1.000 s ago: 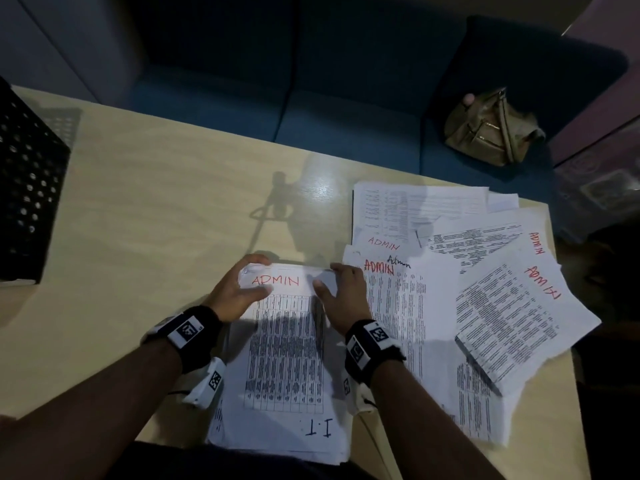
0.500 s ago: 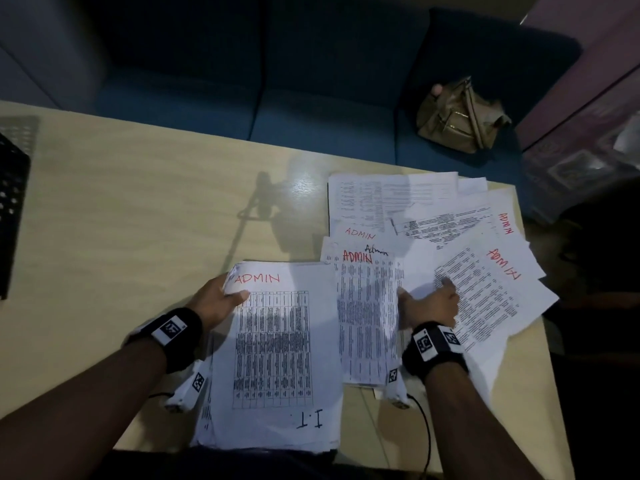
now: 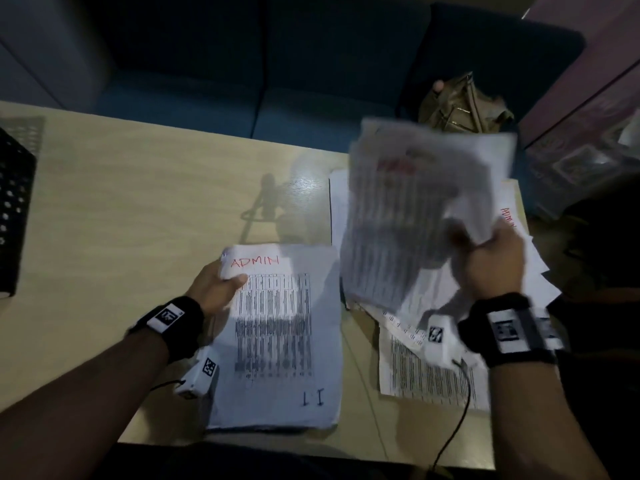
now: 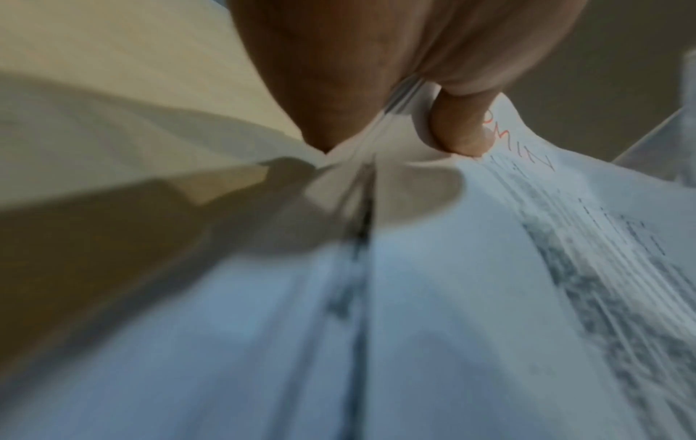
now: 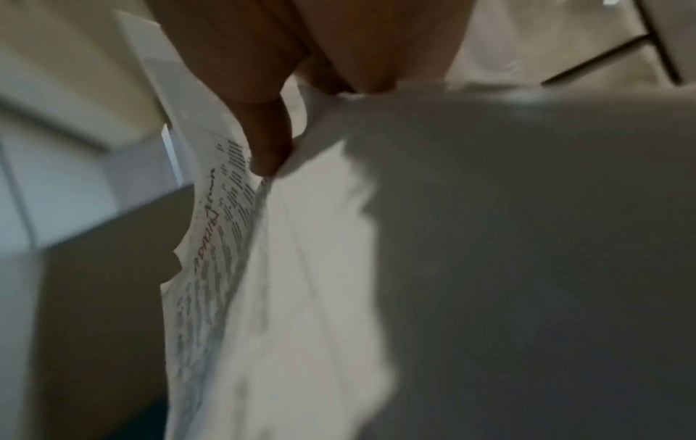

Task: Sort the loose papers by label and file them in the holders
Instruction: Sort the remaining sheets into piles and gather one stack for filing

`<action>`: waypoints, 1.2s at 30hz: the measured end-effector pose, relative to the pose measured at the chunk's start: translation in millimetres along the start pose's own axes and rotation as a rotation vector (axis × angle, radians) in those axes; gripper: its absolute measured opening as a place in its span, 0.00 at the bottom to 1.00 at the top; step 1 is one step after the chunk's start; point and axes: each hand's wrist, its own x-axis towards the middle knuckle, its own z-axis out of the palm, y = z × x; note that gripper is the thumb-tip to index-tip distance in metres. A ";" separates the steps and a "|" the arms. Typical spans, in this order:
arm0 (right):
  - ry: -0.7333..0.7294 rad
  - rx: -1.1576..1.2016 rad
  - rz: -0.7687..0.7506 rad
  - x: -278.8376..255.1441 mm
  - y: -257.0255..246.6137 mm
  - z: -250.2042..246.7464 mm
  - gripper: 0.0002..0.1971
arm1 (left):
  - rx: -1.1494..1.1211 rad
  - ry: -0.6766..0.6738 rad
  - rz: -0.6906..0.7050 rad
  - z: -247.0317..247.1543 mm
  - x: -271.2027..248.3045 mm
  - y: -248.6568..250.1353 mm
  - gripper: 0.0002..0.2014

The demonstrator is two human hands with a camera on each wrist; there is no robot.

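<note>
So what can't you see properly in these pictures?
- Lifted papers in the right hand: head view, motion blur smears the red label.
- Black holder: head view, cut off by the left edge.
- Sheets under the ADMIN stack that the left hand grips: covered by the top page.

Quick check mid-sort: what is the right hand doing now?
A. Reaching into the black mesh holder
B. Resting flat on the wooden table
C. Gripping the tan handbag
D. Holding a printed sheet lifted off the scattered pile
D: the right hand pinches a blurred white printed sheet raised above the scattered papers.
</note>
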 end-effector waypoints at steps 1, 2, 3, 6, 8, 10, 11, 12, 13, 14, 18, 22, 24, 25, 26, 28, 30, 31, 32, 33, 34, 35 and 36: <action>0.072 0.071 -0.002 8.7 -3.6 -12.9 0.15 | -0.019 0.014 0.002 2.5 1.6 5.5 0.15; 0.126 0.153 0.005 16.3 -4.1 -22.5 0.16 | -0.011 0.033 0.011 6.3 4.4 11.5 0.15; 0.156 0.230 0.017 21.4 -2.1 -27.4 0.16 | 0.005 0.051 0.023 11.7 7.5 18.5 0.15; 0.082 0.237 0.122 16.0 8.9 -11.9 0.16 | 0.106 0.043 0.058 31.2 16.1 35.7 0.18; -0.028 0.223 0.212 1.2 21.8 9.0 0.11 | 0.193 -0.007 0.056 42.6 20.3 37.6 0.20; -0.025 0.212 0.249 -16.0 33.3 21.9 0.09 | 0.285 -0.055 0.033 46.8 22.5 32.8 0.22; 0.023 0.215 0.254 -19.9 37.8 23.2 0.11 | 0.312 -0.059 0.023 46.8 23.0 30.0 0.23; 0.090 0.247 0.257 -20.6 41.7 21.4 0.13 | 0.317 -0.054 0.007 45.0 22.7 27.5 0.23; 0.160 0.299 0.251 -18.3 45.1 17.0 0.16 | 0.308 -0.048 -0.004 43.0 22.7 23.9 0.21; 0.217 0.341 0.230 -13.6 50.8 12.6 0.18 | 0.297 -0.042 -0.022 41.5 20.8 22.6 0.20; 0.267 0.493 0.182 12.1 59.5 -4.8 0.28 | 0.297 -0.029 -0.020 38.8 21.1 22.6 0.18; 0.015 0.313 0.220 -1.8 39.5 16.7 0.22 | 0.275 -0.064 -0.022 41.5 20.4 28.5 0.19; -0.202 0.316 0.247 -30.6 33.6 44.5 0.21 | 0.189 -0.040 -0.009 45.4 20.0 28.5 0.18; -0.294 0.348 0.286 -45.3 32.4 58.4 0.20 | 0.149 -0.018 -0.016 46.8 18.2 30.6 0.16; -0.364 0.361 0.337 -59.4 34.0 72.8 0.19 | 0.100 -0.006 -0.013 47.5 16.3 32.9 0.14; -0.465 0.333 0.381 -82.1 40.3 97.1 0.21 | -0.043 -0.036 -0.034 47.7 14.4 35.9 0.16; -0.525 0.392 0.404 -96.0 43.8 114.2 0.27 | -0.148 -0.052 -0.076 43.2 12.2 36.9 0.24; -0.562 0.375 0.362 -99.5 43.7 118.2 0.31 | -0.176 -0.059 -0.096 41.0 12.3 35.2 0.27; -0.602 0.316 0.301 -100.7 42.1 120.3 0.33 | -0.194 -0.069 -0.090 39.3 13.3 32.9 0.27; -0.651 0.236 0.254 -100.5 41.2 122.2 0.33 | -0.191 -0.083 -0.062 38.8 12.0 32.8 0.23; -0.692 0.172 0.249 -98.4 39.7 122.7 0.32 | -0.179 -0.088 -0.015 38.5 11.4 33.1 0.17; -0.726 0.117 0.258 -96.0 37.6 121.3 0.31 | -0.165 -0.099 0.005 38.0 10.8 32.9 0.14; -0.742 0.073 0.260 -94.1 39.1 121.8 0.31 | -0.152 -0.106 0.015 37.3 11.0 32.9 0.16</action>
